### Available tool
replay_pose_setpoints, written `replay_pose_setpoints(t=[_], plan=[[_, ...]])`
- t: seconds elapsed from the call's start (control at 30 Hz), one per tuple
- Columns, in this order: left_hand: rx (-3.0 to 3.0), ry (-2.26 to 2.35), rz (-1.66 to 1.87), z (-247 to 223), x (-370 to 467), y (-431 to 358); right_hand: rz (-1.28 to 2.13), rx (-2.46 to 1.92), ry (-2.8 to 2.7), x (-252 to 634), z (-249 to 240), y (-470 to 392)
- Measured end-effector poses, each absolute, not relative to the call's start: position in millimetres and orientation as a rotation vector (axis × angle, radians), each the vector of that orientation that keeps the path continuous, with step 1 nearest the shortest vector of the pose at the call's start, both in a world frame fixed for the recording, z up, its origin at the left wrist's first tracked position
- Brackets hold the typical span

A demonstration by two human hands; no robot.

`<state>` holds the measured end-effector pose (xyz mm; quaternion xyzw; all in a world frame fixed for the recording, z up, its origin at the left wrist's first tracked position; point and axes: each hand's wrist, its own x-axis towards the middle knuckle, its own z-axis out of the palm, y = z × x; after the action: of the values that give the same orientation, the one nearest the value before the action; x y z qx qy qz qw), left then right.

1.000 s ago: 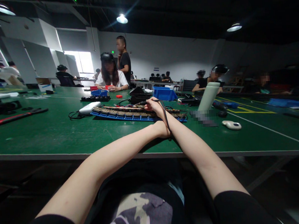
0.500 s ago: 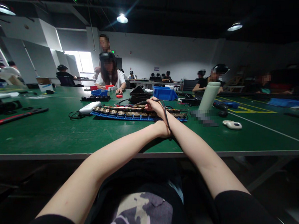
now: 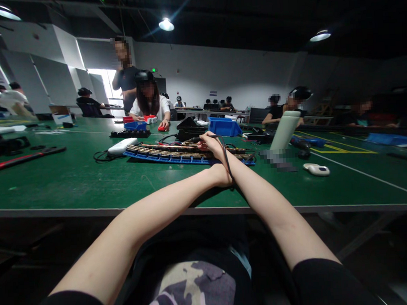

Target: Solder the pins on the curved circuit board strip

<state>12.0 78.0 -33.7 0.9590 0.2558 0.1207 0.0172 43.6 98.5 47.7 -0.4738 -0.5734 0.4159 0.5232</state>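
My right hand point(image 3: 210, 144) is closed round a slim dark soldering iron point(image 3: 193, 140), its tip pointing left over the wiring. A black cord point(image 3: 226, 158) runs from its back end down past my right wrist. Under the hand lies a long, slightly curved blue plastic strip point(image 3: 169, 159) carrying rows of gold-coloured wires or rods point(image 3: 155, 149). My left hand point(image 3: 222, 174) rests on the table beside the strip's near edge, crossed beneath my right wrist. Its fingers are hidden behind the right forearm.
Behind the strip stands a blue bin point(image 3: 224, 127). A white box-shaped device point(image 3: 122, 147) with a cable sits left. On the right are a pale green bottle point(image 3: 285, 131) and a small cream case point(image 3: 316, 169). Red-handled cutters point(image 3: 24, 159) lie far left. A co-worker point(image 3: 152, 102) sits opposite.
My hands and the soldering iron stay nearly still. Behind the table, a standing person has moved left. The co-worker opposite has a hand on a red piece.
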Motion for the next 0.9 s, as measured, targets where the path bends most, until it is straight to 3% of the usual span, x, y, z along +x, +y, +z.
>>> replay_pose_setpoints(t=[0.9], plan=[[2.996,0.793,0.379,-28.0,11.9,70.0,0.992,-1.122,-1.395,45.2,45.6,103.6]])
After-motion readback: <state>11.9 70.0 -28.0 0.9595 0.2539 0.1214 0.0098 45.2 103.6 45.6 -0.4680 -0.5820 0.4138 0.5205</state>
